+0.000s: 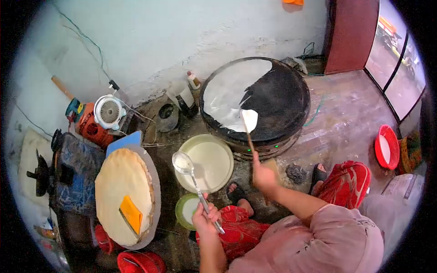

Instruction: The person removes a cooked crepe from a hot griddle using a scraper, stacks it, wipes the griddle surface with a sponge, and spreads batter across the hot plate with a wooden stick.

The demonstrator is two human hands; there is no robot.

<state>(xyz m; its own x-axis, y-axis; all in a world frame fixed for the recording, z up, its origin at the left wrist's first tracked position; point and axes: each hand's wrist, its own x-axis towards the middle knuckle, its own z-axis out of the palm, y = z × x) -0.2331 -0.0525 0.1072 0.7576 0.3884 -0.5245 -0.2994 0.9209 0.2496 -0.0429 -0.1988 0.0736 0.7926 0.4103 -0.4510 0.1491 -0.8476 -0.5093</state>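
My left hand [207, 217] is closed around the handle of a metal ladle [183, 163], whose batter-coated bowl is over the rim of a large basin [230, 170] of white batter. In my right hand [265, 176] is the wooden handle of a batter spreader [249, 121]. Its white-coated blade is at the front of a round black griddle [284, 100]. White batter [232, 88] covers the griddle's left and back part with a ragged edge, while the right part is bare and dark. A green bowl [185, 211] of white liquid stands beside my left hand.
At left, a thick stack of round flatbreads [120, 175] carries an orange scraper [132, 214]. Behind it are a blower fan [109, 112], a pitcher [183, 96] and a bottle [193, 80]. Red buckets [141, 263] stand at front left, a red basin [387, 146] at right.
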